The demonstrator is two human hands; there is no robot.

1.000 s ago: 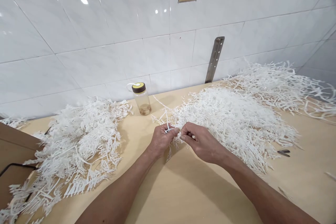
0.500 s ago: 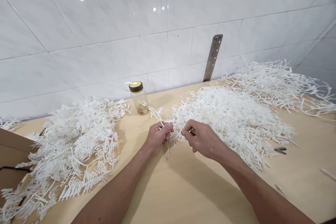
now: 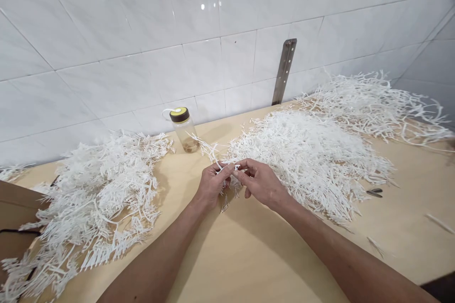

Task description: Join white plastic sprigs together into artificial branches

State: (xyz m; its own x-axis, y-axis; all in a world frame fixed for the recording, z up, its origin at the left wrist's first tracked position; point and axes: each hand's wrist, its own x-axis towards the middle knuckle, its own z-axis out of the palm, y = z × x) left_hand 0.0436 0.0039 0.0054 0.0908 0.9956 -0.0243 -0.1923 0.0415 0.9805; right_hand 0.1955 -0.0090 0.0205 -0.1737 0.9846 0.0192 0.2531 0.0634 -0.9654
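My left hand [image 3: 212, 183] is closed on a white branched plastic strand [image 3: 209, 151], whose forked tips stick out up and to the left past my thumb. My right hand [image 3: 261, 182] meets it from the right, thumb and forefinger pinched at a small white piece [image 3: 236, 167] by the left thumb tip. Whether that piece belongs to the same strand I cannot tell. Beside and behind my hands spreads a large heap of short white plastic sprigs [image 3: 302, 151]. More white tips hang below my left fingers.
A clear bottle [image 3: 185, 135] with a black and yellow lid stands behind my hands. At left lies another heap of branched white strands [image 3: 110, 189] near a cardboard box [image 3: 21, 213]. Longer strands [image 3: 369, 104] lie far right, small snips [image 3: 375, 192] nearer. A metal bracket [image 3: 284, 71] leans against the tiled wall.
My right hand has moved left from the edge of the sprig heap to my left hand, and its fingers now touch the held strand's end. The view has shifted slightly.
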